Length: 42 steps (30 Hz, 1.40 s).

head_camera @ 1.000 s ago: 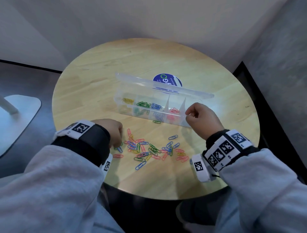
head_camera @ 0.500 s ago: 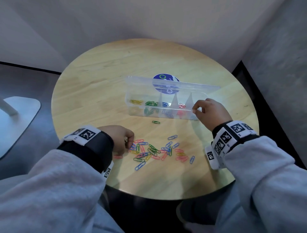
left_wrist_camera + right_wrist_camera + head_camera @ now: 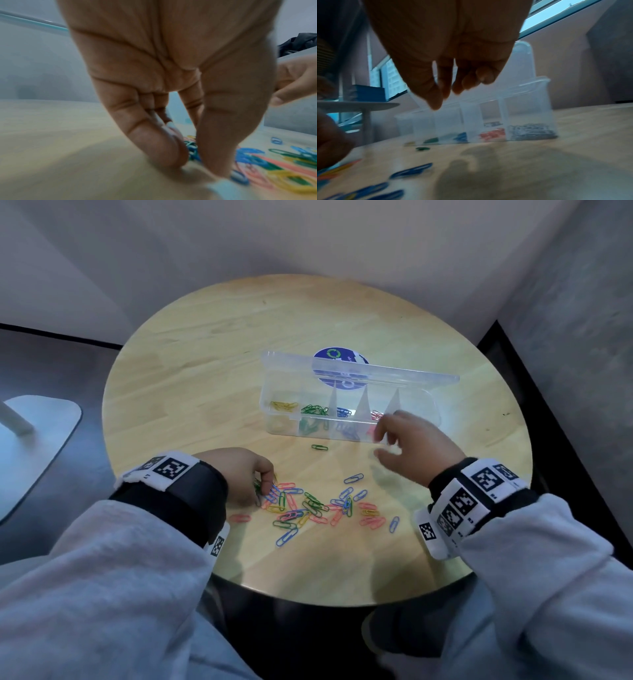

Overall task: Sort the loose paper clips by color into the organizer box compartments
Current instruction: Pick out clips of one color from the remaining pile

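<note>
Clear plastic box [image 3: 349, 436] has shifted right on the desk [image 3: 205, 354] over the last second and now sits square to the edge, lid [image 3: 387, 374] standing open behind it. Right hand [image 3: 416, 445], which a moment ago was at the box's right end, has come off it: now just in front of that end, fingers loosely spread, nothing visible in them. Judged: box repositioned, and this hand is free to pick again.

Left hand [image 3: 239, 474] has slid from the pile's outer edge into it. Thumb and fingers [image 3: 163, 151] are drawn together low on the desk over green and blue clips; whether one is actually pinched, cannot tell, as the wrist view is blurred.

Box contents, running from the left-hand side toward the right hand:
- yellow clips [image 3: 283, 405]
- green clips [image 3: 313, 409]
- blue clips [image 3: 343, 411]
- red clips [image 3: 376, 415]
- end compartment beside the right hand: grey metallic clips [image 3: 531, 132], seen in the right wrist view only.

Loose pile [image 3: 318, 505] lies between the hands, mixed colours, well short of sorted. One green clip [image 3: 319, 447] lies alone just in front of the box.
</note>
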Tool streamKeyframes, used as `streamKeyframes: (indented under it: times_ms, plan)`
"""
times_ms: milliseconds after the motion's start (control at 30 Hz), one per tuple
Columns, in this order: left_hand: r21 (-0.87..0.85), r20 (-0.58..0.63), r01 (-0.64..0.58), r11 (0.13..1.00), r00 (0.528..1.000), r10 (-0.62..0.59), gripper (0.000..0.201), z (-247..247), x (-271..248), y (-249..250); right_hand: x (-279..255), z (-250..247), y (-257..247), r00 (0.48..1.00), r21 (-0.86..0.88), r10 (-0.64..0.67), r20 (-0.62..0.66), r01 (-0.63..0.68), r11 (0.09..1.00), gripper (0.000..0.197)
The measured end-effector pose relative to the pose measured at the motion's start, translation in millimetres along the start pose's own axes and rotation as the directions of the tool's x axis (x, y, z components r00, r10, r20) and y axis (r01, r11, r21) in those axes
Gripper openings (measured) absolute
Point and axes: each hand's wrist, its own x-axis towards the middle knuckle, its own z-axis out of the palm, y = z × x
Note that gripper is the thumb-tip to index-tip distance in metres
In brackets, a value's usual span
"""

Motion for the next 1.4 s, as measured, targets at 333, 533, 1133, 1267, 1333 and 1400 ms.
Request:
streamKeyframes:
  times_ms: [333,533,1133,1267,1333,1400]
  plan:
    - [0.074,-0.012,-0.005,0.997,1.000,0.005,0.014,3.1,4.7,0.5,-1.0,29.0,-15.1,0.891,-0.064,0.018,0.454,0.012,0.998,0.015]
    - [0.039,-0.016,-0.031,0.999,0.999,0.031,0.017,4.9,7.9,-1.6,-1.0,30.6,-14.7,0.876,-0.086,0.079,0.475,-0.043,0.995,0.017]
    - [-0.370,0.001,-0.134,0.919,0.990,0.144,0.016,-21.0,-4.9,3.9,-3.5,15.5,-1.5,0.828,0.412,0.164,0.537,-0.427,0.805,0.020]
    - [-0.683,-0.047,-0.172,0.710,0.980,0.193,0.022,-23.9,-5.6,5.0,-4.8,16.0,-1.1,0.830,0.718,0.141,0.540,-0.542,0.438,0.019]
    - [-0.799,-0.078,-0.175,0.575,0.979,0.188,0.024,-25.8,-6.8,6.2,-5.4,14.9,-0.8,0.830,0.757,0.124,0.545,-0.549,0.354,0.018]
    - [-0.868,-0.089,-0.168,0.466,0.978,0.188,0.023,-28.0,-8.5,7.4,-6.2,13.4,-0.7,0.819,0.770,0.111,0.563,-0.568,0.289,0.020]
